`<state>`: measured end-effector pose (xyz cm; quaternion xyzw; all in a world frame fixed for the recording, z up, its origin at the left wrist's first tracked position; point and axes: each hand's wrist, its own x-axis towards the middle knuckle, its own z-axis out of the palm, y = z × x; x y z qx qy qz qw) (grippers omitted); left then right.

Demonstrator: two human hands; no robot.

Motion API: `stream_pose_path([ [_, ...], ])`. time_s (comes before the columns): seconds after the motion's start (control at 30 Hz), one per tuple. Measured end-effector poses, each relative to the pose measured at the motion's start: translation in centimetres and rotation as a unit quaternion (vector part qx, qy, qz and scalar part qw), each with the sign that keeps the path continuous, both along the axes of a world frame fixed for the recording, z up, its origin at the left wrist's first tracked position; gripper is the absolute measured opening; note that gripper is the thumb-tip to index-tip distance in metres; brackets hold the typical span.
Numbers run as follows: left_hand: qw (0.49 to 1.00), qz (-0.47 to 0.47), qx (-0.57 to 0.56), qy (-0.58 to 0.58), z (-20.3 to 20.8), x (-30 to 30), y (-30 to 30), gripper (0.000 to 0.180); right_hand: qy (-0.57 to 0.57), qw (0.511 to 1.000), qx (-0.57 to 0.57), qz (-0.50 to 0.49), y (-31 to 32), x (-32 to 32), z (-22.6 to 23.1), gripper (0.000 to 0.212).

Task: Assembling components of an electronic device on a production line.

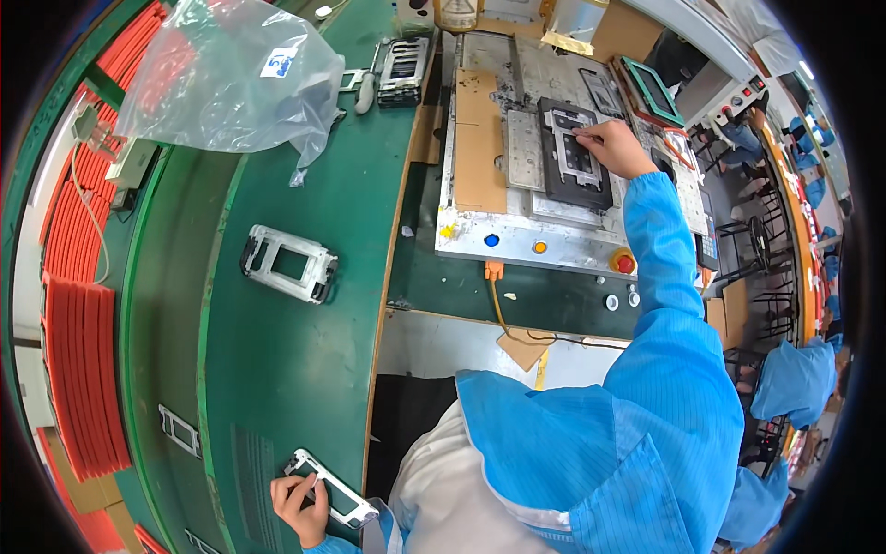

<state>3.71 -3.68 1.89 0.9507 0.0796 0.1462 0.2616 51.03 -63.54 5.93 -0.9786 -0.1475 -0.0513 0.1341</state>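
At the near end of the green bench, my left hand [301, 510] grips a silver device frame [360, 514] with a rectangular opening, its fingers over the frame's far end. My right arm reaches to the machine at the right. There my right hand [616, 150] pinches the edge of another silver frame [583, 176], which lies in a black fixture block [554, 186]. The fingertips hide part of that edge. Between the hands, a third silver frame [295, 242] with dark ends lies flat on the bench.
A clear plastic bag [231, 83] covers the bench's far left, near a screwdriver [365, 92] and stacked frames [403, 69]. Blue and yellow buttons and a red emergency knob [623, 262] line the machine's front. Orange-red sheets [85, 379] stand left. People sit far right.
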Motion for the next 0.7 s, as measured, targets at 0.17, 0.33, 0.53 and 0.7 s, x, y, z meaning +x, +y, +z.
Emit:
stream_pose_path([
  [0.17, 0.999, -0.031, 0.009, -0.008, 1.0, 0.6, -1.3, 0.019, 0.044, 0.99, -0.124, -0.055, 4.1, -2.9, 2.6, 0.08],
  [0.33, 1.0, -0.016, 0.022, -0.012, 0.1, -0.5, -0.6, 0.018, -0.172, 0.944, -0.032, -0.28, -0.2, -5.0, 0.6, 0.063],
  [0.53, 0.999, -0.025, 0.011, -0.02, 0.1, -0.3, -0.7, 0.019, 0.027, 0.868, -0.183, -0.461, -10.3, -9.1, 1.1, 0.058],
  [0.7, 1.0, -0.016, 0.006, -0.013, 0.5, 0.0, -0.9, 0.018, -0.046, 0.917, -0.098, -0.384, -9.5, -7.0, 0.5, 0.059],
])
